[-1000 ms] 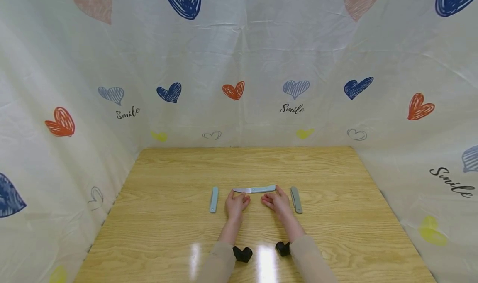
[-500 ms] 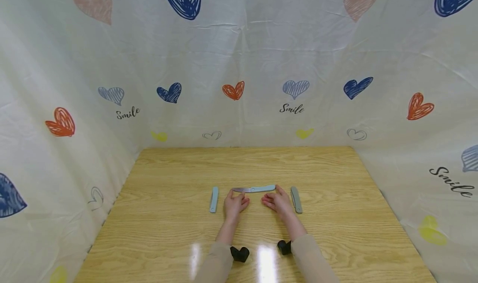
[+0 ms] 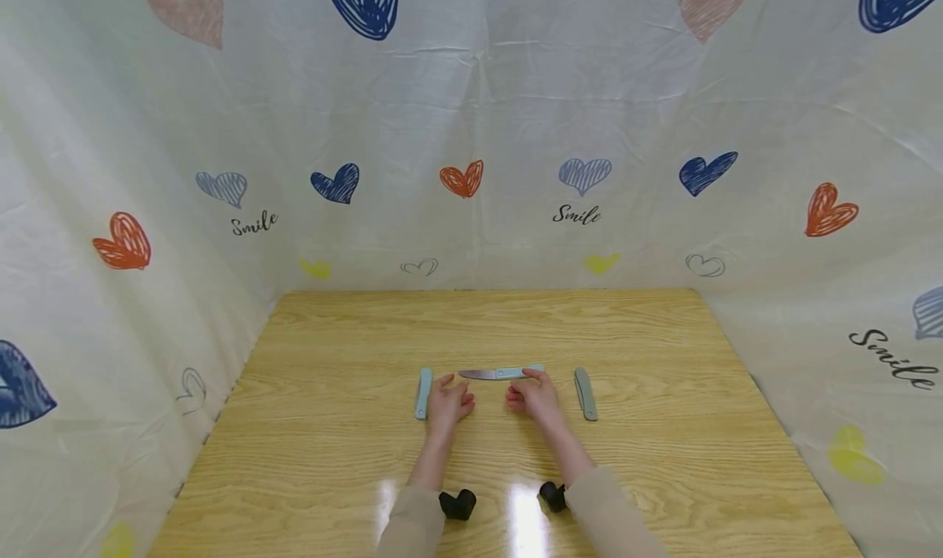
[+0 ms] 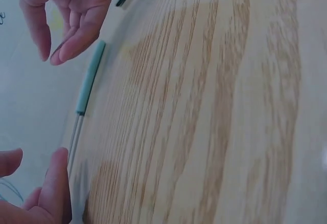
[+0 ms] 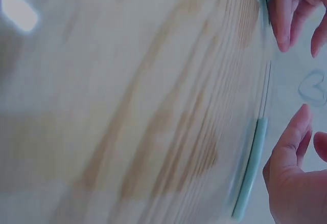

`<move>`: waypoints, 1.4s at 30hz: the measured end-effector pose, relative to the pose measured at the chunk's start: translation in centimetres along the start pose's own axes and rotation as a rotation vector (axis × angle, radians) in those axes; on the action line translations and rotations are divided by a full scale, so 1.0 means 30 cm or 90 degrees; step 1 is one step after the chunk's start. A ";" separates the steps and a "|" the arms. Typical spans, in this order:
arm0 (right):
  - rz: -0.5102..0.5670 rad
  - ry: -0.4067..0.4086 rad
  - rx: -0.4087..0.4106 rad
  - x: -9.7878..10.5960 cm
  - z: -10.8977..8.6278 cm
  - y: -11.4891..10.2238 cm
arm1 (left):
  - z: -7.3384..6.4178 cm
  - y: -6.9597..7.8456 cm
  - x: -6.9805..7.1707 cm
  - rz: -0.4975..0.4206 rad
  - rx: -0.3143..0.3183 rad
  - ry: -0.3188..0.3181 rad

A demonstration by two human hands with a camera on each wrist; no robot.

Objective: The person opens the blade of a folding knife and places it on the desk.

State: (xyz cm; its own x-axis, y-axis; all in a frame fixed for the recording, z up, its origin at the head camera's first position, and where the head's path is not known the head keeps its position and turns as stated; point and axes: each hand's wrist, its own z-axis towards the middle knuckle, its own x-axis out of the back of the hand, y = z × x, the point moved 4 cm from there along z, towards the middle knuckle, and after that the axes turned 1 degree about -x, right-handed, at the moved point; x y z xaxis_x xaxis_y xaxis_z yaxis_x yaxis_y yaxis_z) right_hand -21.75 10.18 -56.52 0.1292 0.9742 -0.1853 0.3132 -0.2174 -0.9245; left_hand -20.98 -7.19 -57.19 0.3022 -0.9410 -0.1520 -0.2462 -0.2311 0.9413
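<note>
A folding knife (image 3: 512, 373) with a light blue handle lies unfolded across the middle of the wooden table (image 3: 486, 329), its blade (image 3: 477, 375) pointing left. Just left of the blade tip is my left hand (image 3: 445, 407), fingers loosely bent and holding nothing. It partly overlaps the right side of a light blue folded knife (image 3: 422, 394). My right hand (image 3: 538, 396) hovers by the unfolded knife's handle (image 5: 250, 168), which stands apart from its fingers in the right wrist view. To the right lies a grey-green folded knife (image 3: 585, 394).
A white cloth (image 3: 471, 92) printed with hearts hangs behind the table and along both sides. Black wrist mounts (image 3: 458, 505) sit at both cuffs. Light glares off the table's near part.
My fingers have left both ends of the unfolded knife. The left hand has shifted left and toward me; the right has shifted slightly left. The knife stays in place.
</note>
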 end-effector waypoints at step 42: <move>-0.075 -0.183 -0.048 -0.404 -0.019 0.086 | 0.025 0.059 0.258 0.152 -0.069 0.080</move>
State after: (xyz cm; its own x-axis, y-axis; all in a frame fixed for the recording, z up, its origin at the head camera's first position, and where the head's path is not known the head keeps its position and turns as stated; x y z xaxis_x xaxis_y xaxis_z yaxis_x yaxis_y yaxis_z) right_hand -21.96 -2.22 -56.48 -0.1807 0.9679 -0.1747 0.3810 -0.0949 -0.9197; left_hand -19.78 -15.08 -56.93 0.3614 -0.9259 0.1099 -0.2259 0.0274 0.9738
